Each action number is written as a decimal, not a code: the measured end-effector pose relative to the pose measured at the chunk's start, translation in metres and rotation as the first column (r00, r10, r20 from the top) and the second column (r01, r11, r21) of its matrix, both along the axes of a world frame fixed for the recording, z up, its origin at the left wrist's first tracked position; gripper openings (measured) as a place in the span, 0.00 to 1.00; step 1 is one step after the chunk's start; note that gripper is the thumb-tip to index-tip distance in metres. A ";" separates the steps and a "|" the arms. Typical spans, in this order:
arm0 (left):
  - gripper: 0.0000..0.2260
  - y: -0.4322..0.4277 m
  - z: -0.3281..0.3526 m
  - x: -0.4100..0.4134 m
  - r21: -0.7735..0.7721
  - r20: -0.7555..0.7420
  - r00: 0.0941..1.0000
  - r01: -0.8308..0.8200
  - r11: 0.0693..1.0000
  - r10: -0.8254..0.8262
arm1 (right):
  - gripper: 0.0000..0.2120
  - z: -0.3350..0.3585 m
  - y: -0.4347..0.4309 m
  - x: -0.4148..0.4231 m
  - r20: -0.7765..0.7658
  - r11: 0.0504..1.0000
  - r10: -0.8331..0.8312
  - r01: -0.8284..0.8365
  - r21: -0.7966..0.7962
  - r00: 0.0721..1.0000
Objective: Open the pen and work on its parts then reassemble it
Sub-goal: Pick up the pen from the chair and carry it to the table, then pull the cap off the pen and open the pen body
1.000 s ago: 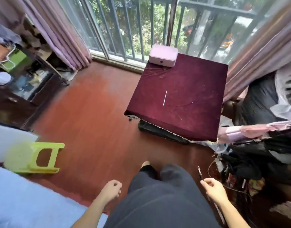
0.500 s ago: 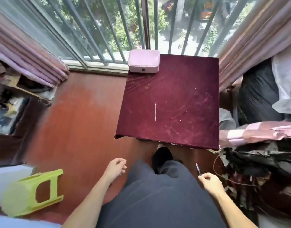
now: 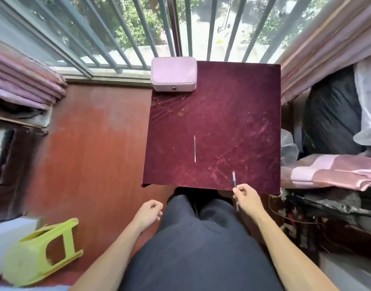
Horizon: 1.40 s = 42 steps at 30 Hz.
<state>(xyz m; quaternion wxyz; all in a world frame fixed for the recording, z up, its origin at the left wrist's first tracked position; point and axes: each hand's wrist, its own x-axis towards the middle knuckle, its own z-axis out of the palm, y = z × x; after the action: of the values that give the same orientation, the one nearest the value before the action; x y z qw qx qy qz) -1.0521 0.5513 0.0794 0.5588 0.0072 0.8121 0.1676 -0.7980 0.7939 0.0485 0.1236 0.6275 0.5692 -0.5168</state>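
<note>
My right hand (image 3: 246,199) grips a slim dark pen (image 3: 234,179) near the table's front edge, its tip pointing up over the cloth. A thin white refill (image 3: 194,148) lies alone on the dark red cloth of the table (image 3: 233,114), left of the pen and farther in. My left hand (image 3: 149,213) hangs loosely curled beside my left knee, below the table's front edge, holding nothing.
A pink case (image 3: 173,74) sits at the table's far left corner by the barred window (image 3: 180,28). A lime green stool (image 3: 42,253) lies tipped on the red floor at lower left. Piled bags and fabric (image 3: 331,175) crowd the right side.
The view has swung to face the table squarely and closer. My right hand has risen with the pen to the table's front edge. My left hand stayed by my knee.
</note>
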 end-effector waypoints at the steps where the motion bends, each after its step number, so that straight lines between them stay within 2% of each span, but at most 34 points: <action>1: 0.07 0.012 -0.005 -0.005 0.026 -0.001 1.000 0.013 1.000 -0.013 | 0.04 -0.004 -0.003 -0.001 0.007 1.000 -0.008 0.009 -0.013 1.000; 6: 0.07 0.058 -0.042 -0.009 0.114 0.051 0.998 0.025 0.993 -0.031 | 0.08 -0.027 -0.008 -0.019 0.013 1.000 0.017 -0.017 -0.022 1.000; 10: 0.06 0.093 -0.076 0.001 0.163 0.118 0.993 0.012 0.987 -0.032 | 0.07 -0.051 0.000 -0.050 -0.051 1.000 0.004 -0.005 -0.005 0.999; 14: 0.08 0.139 -0.107 0.009 0.250 0.145 0.989 -0.025 0.968 -0.012 | 0.05 -0.082 0.011 -0.086 -0.137 0.997 -0.078 0.079 0.002 0.987; 20: 0.06 0.199 -0.144 0.014 0.438 0.092 0.993 -0.103 0.893 0.069 | 0.04 -0.124 0.020 -0.111 -0.252 0.987 -0.136 0.154 0.052 0.958; 22: 0.10 0.211 -0.159 0.015 0.469 0.043 0.997 -0.076 0.880 0.064 | 0.05 -0.134 0.021 -0.112 -0.293 0.984 -0.143 0.166 0.057 0.945; 25: 0.08 0.217 -0.176 0.017 0.481 -0.037 0.996 -0.059 0.875 0.087 | 0.04 -0.143 0.026 -0.109 -0.329 0.993 -0.109 0.118 0.007 0.938; 27: 0.03 0.216 -0.182 0.016 0.490 -0.060 0.994 -0.053 0.870 0.095 | 0.07 -0.143 0.034 -0.104 -0.353 0.998 -0.064 0.057 -0.029 0.933; 29: 0.01 0.212 -0.183 0.012 0.515 -0.063 0.994 -0.044 0.856 0.089 | 0.09 -0.140 0.045 -0.100 -0.371 0.992 -0.120 0.121 -0.021 0.921; 33: 0.03 0.208 -0.174 0.008 0.556 -0.098 0.995 0.034 0.830 0.025 | 0.07 -0.134 0.056 -0.107 -0.418 0.976 -0.203 0.216 -0.016 0.885; 39: 0.10 0.209 -0.162 0.016 0.585 -0.016 1.000 -0.005 0.811 0.018 | 0.08 -0.135 0.056 -0.120 -0.475 0.971 -0.234 0.228 -0.071 0.848; 42: 0.10 0.212 -0.161 0.019 0.618 0.015 0.999 -0.034 0.786 0.031 | 0.08 -0.140 0.053 -0.120 -0.480 0.966 -0.258 0.238 -0.103 0.838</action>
<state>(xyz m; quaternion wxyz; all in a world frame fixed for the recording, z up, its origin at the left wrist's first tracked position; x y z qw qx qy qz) -1.0329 0.7629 -0.0813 0.5244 0.1751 0.7116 0.4336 -0.9178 0.8470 -0.0912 -0.0803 0.5417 0.4857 -0.6813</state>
